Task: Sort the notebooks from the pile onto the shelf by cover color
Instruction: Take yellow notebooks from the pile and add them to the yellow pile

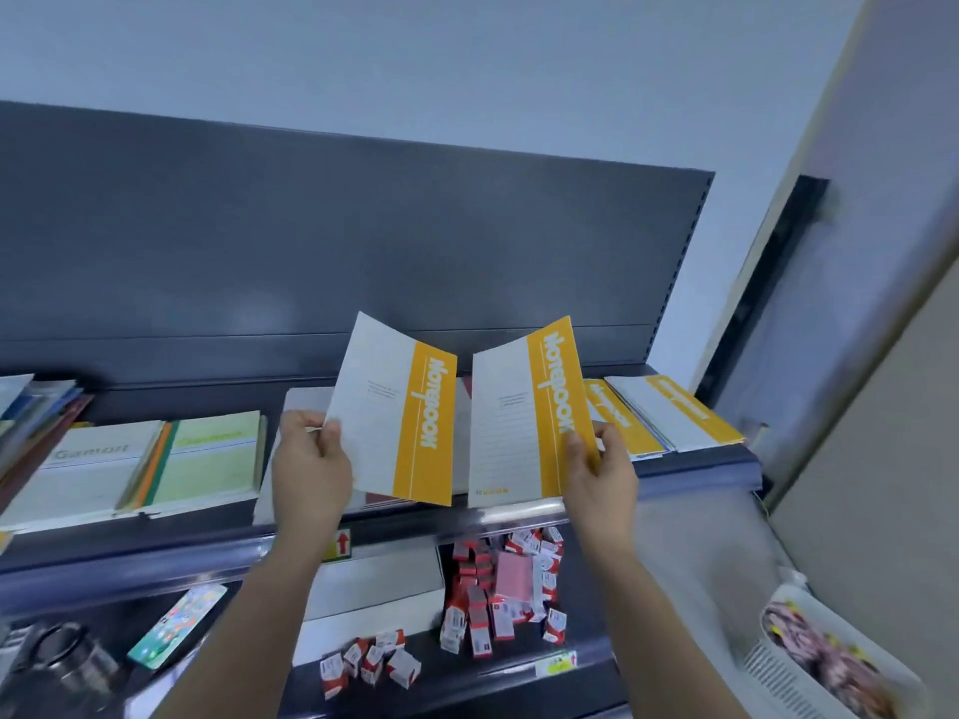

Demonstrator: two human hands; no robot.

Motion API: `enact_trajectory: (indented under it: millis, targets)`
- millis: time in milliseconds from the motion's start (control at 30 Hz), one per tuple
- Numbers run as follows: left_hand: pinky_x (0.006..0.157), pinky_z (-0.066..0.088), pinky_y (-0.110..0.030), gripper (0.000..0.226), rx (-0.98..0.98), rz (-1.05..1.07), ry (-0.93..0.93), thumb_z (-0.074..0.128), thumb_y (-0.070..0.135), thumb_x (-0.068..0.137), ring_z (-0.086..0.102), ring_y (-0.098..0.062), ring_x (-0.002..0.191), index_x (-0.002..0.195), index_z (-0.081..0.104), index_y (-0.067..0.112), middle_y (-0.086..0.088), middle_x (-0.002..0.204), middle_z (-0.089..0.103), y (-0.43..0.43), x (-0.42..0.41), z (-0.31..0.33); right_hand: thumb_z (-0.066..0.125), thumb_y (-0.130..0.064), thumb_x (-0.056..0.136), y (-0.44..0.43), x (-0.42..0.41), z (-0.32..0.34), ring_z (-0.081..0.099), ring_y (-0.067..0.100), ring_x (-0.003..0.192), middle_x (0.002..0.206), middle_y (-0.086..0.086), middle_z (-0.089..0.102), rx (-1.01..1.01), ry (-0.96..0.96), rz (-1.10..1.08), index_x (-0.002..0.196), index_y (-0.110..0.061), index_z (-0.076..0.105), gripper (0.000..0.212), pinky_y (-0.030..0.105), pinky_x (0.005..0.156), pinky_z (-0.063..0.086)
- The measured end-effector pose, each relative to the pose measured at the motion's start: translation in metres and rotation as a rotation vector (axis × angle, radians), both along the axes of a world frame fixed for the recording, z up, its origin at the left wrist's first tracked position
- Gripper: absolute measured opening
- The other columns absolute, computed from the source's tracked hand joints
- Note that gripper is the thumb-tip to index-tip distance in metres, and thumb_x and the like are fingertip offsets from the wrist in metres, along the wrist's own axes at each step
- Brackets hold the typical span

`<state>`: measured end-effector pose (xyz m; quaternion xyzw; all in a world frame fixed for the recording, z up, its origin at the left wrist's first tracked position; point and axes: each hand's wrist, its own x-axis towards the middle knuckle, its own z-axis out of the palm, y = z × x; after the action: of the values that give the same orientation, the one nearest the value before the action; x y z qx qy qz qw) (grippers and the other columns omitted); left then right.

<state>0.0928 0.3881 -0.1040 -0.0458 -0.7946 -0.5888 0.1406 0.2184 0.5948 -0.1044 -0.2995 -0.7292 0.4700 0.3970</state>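
Left hand (310,461) pinches the white edge of one notebook (386,407), thumb on the cover and fingers behind. Right hand (602,477) pinches the yellow edge of a second notebook (511,428) the same way. Both are held tilted above the top shelf (129,555), side by side and apart. Each yellow band reads "Notebook" in white; the smaller print is illegible. To the right lies a stack of matching yellow-band notebooks (674,415). To the left lie a green-cover notebook (213,459) and a grey one (93,472) marked "Gamon". Red-and-white boxes (493,594) lie on the lower shelf.

Left hand (310,467), right hand (604,472): pinch grips
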Motion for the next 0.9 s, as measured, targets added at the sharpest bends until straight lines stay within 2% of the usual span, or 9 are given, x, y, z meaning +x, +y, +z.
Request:
enact_trajectory:
  millis: [67, 133, 267, 400, 500, 567, 700, 900]
  targets:
    - [0.054, 0.034, -0.03, 0.009, -0.007, -0.026, 0.002, 0.044, 0.019, 0.101, 0.049, -0.02, 0.07, 0.102, 0.043, 0.01, -0.004, 0.082, 0.053, 0.024, 0.008, 0.0, 0.05, -0.031, 0.099, 0.022, 0.01, 0.001, 0.059, 0.013, 0.07, 0.077, -0.011, 0.063, 0.013, -0.011, -0.017, 0.098, -0.026, 0.053, 0.006, 0.026, 0.057, 0.044]
    - [0.052, 0.036, -0.027, 0.01, -0.024, -0.057, -0.002, 0.043, 0.02, 0.101, 0.049, -0.015, 0.066, 0.102, 0.042, 0.011, -0.004, 0.081, 0.053, 0.048, 0.012, -0.002, 0.05, -0.03, 0.099, 0.045, 0.016, -0.001, 0.06, 0.014, 0.074, 0.084, -0.006, 0.065, 0.02, -0.018, -0.037, 0.104, -0.021, 0.055, 0.011, 0.027, 0.059, 0.043]
    - [0.06, 0.046, -0.033, 0.012, -0.053, -0.094, -0.041, 0.042, 0.023, 0.101, 0.054, -0.023, 0.075, 0.103, 0.042, 0.011, -0.005, 0.088, 0.055, 0.098, 0.013, -0.007, 0.05, -0.031, 0.098, 0.093, 0.022, -0.007, 0.059, 0.017, 0.075, 0.087, -0.002, 0.065, 0.011, -0.035, -0.079, 0.107, -0.018, 0.057, 0.017, 0.029, 0.064, 0.041]
    - [0.052, 0.038, -0.027, 0.015, -0.067, -0.119, -0.048, 0.041, 0.022, 0.102, 0.054, -0.022, 0.078, 0.104, 0.045, 0.008, -0.004, 0.089, 0.055, 0.151, 0.011, -0.016, 0.051, -0.03, 0.097, 0.141, 0.021, -0.012, 0.059, 0.014, 0.071, 0.079, -0.01, 0.064, -0.007, -0.042, -0.098, 0.098, -0.024, 0.055, 0.007, 0.028, 0.06, 0.042]
    - [0.058, 0.046, -0.034, 0.012, -0.04, -0.146, -0.043, 0.041, 0.021, 0.102, 0.057, -0.022, 0.075, 0.103, 0.044, 0.01, -0.003, 0.083, 0.057, 0.19, 0.004, -0.026, 0.05, -0.027, 0.098, 0.176, 0.014, -0.012, 0.057, 0.007, 0.069, 0.078, -0.014, 0.061, 0.001, -0.061, -0.103, 0.098, -0.024, 0.052, 0.003, 0.022, 0.056, 0.039]
    - [0.061, 0.048, -0.037, 0.01, -0.03, -0.152, -0.062, 0.041, 0.021, 0.102, 0.056, -0.019, 0.073, 0.102, 0.043, 0.011, 0.001, 0.08, 0.055, 0.215, -0.001, -0.03, 0.05, -0.027, 0.099, 0.2, 0.007, -0.013, 0.056, 0.008, 0.068, 0.078, -0.013, 0.061, 0.0, -0.075, -0.099, 0.099, -0.022, 0.052, 0.005, 0.024, 0.056, 0.039]
    - [0.056, 0.044, -0.029, 0.011, -0.049, -0.159, -0.07, 0.041, 0.021, 0.102, 0.053, -0.013, 0.071, 0.102, 0.044, 0.011, 0.001, 0.082, 0.054, 0.258, -0.008, -0.035, 0.05, -0.027, 0.098, 0.244, -0.006, -0.015, 0.059, 0.012, 0.072, 0.08, -0.012, 0.062, -0.011, -0.121, -0.106, 0.1, -0.021, 0.054, 0.008, 0.03, 0.063, 0.044]
    - [0.065, 0.038, -0.032, 0.012, -0.08, -0.156, -0.128, 0.042, 0.019, 0.101, 0.053, -0.021, 0.078, 0.101, 0.047, 0.009, -0.002, 0.085, 0.055, 0.308, -0.011, -0.045, 0.049, -0.027, 0.099, 0.297, -0.017, -0.021, 0.056, 0.011, 0.069, 0.082, -0.005, 0.061, -0.015, -0.185, -0.098, 0.101, -0.019, 0.053, 0.01, 0.025, 0.054, 0.039]
